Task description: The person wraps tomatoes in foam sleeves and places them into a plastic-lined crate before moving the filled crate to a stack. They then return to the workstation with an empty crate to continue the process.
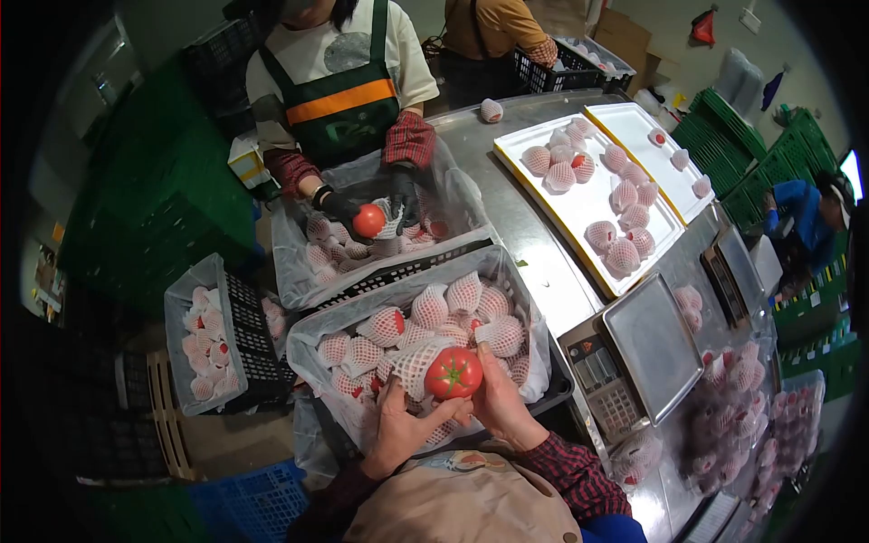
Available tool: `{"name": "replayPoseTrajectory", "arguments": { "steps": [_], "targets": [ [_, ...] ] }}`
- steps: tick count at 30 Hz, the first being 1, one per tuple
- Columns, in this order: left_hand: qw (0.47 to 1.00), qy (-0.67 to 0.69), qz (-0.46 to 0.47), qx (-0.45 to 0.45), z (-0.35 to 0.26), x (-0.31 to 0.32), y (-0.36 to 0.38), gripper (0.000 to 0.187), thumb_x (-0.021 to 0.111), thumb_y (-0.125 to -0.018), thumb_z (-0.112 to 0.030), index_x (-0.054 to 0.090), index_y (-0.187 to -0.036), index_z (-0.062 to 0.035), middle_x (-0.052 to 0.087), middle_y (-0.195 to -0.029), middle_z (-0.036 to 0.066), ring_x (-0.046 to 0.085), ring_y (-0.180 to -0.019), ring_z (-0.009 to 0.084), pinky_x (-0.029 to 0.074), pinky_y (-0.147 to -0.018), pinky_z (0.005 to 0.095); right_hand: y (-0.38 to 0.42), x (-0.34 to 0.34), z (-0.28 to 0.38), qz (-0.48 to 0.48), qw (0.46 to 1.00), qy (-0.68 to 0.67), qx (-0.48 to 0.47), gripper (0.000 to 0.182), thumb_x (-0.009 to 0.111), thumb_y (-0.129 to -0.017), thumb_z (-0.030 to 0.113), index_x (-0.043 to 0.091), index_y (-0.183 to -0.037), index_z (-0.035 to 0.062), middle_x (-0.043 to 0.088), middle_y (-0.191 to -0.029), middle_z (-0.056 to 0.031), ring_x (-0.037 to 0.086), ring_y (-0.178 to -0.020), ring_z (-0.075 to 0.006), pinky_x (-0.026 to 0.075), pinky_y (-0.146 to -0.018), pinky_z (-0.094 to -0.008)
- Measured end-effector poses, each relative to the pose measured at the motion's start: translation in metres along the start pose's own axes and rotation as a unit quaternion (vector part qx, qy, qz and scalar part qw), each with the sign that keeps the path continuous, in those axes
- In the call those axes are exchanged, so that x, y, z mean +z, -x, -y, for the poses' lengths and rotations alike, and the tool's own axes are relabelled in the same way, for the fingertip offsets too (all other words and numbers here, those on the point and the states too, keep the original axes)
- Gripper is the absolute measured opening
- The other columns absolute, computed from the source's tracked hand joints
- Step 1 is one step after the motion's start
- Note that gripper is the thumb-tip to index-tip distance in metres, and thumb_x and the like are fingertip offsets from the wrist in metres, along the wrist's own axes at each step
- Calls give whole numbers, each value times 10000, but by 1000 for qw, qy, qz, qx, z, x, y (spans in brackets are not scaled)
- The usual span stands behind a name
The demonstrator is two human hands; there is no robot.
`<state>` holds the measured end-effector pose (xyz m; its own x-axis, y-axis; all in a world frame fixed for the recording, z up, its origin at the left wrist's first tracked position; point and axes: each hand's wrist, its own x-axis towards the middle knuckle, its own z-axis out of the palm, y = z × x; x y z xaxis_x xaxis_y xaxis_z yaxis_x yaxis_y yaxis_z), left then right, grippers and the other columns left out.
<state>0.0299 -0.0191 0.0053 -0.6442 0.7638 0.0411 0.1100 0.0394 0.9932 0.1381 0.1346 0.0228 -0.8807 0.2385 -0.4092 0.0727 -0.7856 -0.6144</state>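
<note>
A red tomato (453,373) with its green stem end showing is between my two hands, above a lined crate (308,328) of net-wrapped tomatoes. My left hand (405,423) is closed round the lower left of the tomato and a white foam net (418,366), which sits against the tomato's left side. My right hand (496,398) grips the tomato from the right, its thumb along that side. Beyond, a co-worker's gloved hands hold another tomato (368,220) and a foam net over a second lined crate (471,195).
White trays (665,237) with wrapped tomatoes lie on the metal table (543,281). A scale (652,348) stands at the right, near packed clear boxes (724,425). Another crate (237,362) is at the left. Two more people are in the background.
</note>
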Motion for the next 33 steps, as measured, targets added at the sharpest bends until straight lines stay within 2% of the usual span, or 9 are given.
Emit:
{"name": "replayPoseTrajectory", "arguments": {
  "steps": [5, 9, 13, 17, 19, 23, 25, 27, 33],
  "targets": [
    [1000, 0, 11, 1, -13, 1, -5, 725, 804, -789, 54, 427, -1406, 14, 570, -1341, 135, 592, -1228, 221, 501, -1040, 372, 1, 0, -2, -105, 971, 205, -68, 484, 345, -1102, 488, 578, -1138, 65, 711, -941, -96, 655, -660, -145, 491, -509, -245],
    [966, 234, 10, -105, -27, -7, -9, 823, 857, -760, -64, 403, -1446, -25, 544, -1389, 117, 585, -1248, 235, 487, -1070, 369, -18, -26, -8, -130, 966, 211, -68, 420, 382, -1107, 417, 591, -1158, 57, 693, -1016, -66, 659, -811, -121, 528, -651, -252],
    [875, 446, 72, -177, -36, -14, -10, 785, 799, -791, -59, 385, -1458, -26, 529, -1403, 117, 547, -1301, 236, 459, -1108, 387, -16, -9, -20, -7, 997, -70, 41, 311, 502, -1070, 288, 600, -1205, 25, 635, -1125, -28, 598, -1085, -111, 468, -980, -309],
    [865, 461, 93, -173, -31, -23, -15, 729, 756, -797, -50, 411, -1439, -34, 534, -1388, 104, 544, -1295, 233, 441, -1109, 380, -14, -3, -7, -53, 985, -23, -162, 138, 678, -969, 126, 639, -1080, 53, 630, -1032, 4, 581, -949, -88, 478, -850, -269],
    [919, 365, 66, -136, -34, -22, -17, 695, 754, -796, -47, 439, -1415, -35, 539, -1372, 107, 547, -1279, 226, 438, -1097, 368, 2, 9, 7, -148, 913, 238, -298, 117, 709, -932, 48, 624, -1007, 19, 623, -941, 5, 579, -820, -83, 483, -720, -256],
    [997, 73, 8, 23, -23, -21, -22, 595, 784, -785, -64, 533, -1324, -37, 546, -1327, 122, 552, -1234, 216, 434, -1055, 338, 9, 21, 21, 5, 678, 523, -516, 135, 729, -905, 18, 606, -952, -13, 637, -836, -43, 587, -721, -106, 504, -673, -283],
    [997, 42, -3, 69, -22, -18, -23, 586, 814, -762, -74, 565, -1291, -32, 544, -1321, 138, 547, -1240, 223, 434, -1052, 337, 12, 17, 19, 17, 702, 522, -484, 103, 688, -949, 57, 616, -982, -8, 650, -856, -54, 603, -732, -122, 505, -662, -294],
    [992, 84, -50, 75, -18, -14, -21, 582, 833, -746, -75, 588, -1274, -51, 538, -1340, 151, 555, -1242, 257, 449, -1044, 346, 9, 4, 10, -75, 942, 189, -266, 217, 586, -1029, 200, 599, -1087, -9, 667, -893, -55, 603, -725, -145, 498, -677, -292],
    [956, -222, 45, 184, -31, 4, -26, 611, 804, -804, -73, 532, -1351, -91, 477, -1467, 189, 515, -1340, 337, 475, -1069, 402, -4, 8, 5, -38, 995, 21, -91, 431, 551, -1052, 300, 536, -1381, 21, 650, -1189, -69, 648, -1034, -175, 543, -829, -282]
  ]
}}
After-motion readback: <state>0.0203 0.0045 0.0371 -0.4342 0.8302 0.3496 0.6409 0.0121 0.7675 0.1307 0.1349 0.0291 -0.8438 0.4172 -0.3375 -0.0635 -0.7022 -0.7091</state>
